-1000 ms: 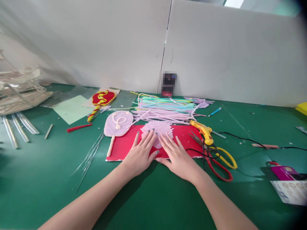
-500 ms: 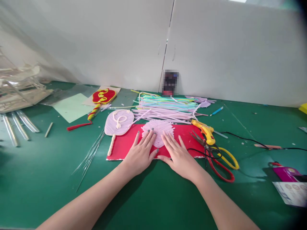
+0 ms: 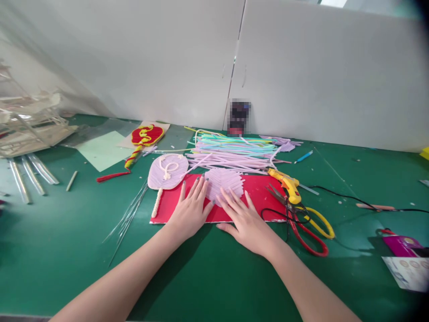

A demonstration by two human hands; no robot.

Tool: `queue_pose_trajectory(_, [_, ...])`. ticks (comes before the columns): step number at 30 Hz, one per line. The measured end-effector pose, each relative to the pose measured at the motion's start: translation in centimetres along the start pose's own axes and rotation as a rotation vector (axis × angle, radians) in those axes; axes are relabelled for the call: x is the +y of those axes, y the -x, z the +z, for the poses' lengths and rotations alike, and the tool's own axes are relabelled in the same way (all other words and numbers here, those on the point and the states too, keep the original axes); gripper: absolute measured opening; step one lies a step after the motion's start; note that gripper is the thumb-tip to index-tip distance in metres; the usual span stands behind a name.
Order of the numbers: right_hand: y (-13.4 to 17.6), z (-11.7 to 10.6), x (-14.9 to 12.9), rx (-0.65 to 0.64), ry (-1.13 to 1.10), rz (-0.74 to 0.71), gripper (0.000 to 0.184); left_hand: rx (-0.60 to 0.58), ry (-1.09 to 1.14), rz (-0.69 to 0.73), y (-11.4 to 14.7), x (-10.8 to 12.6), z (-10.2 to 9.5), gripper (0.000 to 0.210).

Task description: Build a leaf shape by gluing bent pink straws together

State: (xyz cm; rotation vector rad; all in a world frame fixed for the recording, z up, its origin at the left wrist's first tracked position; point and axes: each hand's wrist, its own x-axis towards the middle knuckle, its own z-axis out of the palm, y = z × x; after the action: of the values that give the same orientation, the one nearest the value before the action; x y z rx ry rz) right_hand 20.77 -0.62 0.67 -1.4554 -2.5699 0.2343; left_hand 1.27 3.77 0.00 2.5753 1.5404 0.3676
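Both hands lie outspread at a lilac panel on red board, green table below, pale partition behind.

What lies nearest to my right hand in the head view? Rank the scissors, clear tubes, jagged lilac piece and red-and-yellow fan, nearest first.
1. Jagged lilac piece: ahead and left, partly under the right hand.
2. Scissors: to the hand's right.
3. Red-and-yellow fan: at the back left.
4. Clear tubes: at the far left.

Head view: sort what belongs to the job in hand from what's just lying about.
Likely the job's: lilac ribbed piece, red board, lilac strips, glue gun, scissors.
Apparently just lying about: red tasselled piece, pale green paper, blue stick.
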Motion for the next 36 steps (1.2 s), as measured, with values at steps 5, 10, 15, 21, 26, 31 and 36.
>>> queue_pose_trajectory(5, [-0.1, 0.1, -0.2, 0.008, -0.014, -0.015, 0.061, 0.024, 0.037, -0.06, -0.2, -0.3, 0.3, 0.055])
queue_pose_trajectory(10, [-0.3, -0.4, -0.5, -0.014, -0.028, -0.028, 0.06, 0.094, 0.248, -0.175, -0.9, -1.4, 0.1, 0.049])
queue_pose_trajectory(15, [-0.4, -0.5, -0.5, -0.005, -0.033, -0.006, 0.059, 0.22, 0.449, -0.223, -1.3, -2.2, -0.8, 0.033])
queue_pose_trajectory(21, [-0.4, -0.5, -0.4, 0.006, -0.024, -0.006, 0.055, 0.229, 0.524, -0.202, -1.4, -2.8, -1.6, 0.014])
queue_pose_trajectory(26, [-0.5, -0.5, -0.5, -0.015, -0.031, -0.002, 0.056, 0.188, 0.553, -0.157, -1.4, -3.0, -1.5, 0.014])
queue_pose_trajectory(31, [-0.5, -0.6, -0.7, -0.014, -0.053, -0.003, 0.055, 0.181, 0.535, -0.155, -1.4, -3.1, -1.4, 0.012])
queue_pose_trajectory(36, [-0.5, -0.9, -0.8, -0.03, -0.08, -0.003, 0.055, 0.183, 0.518, -0.164, -1.4, -3.2, -1.1, 0.013])
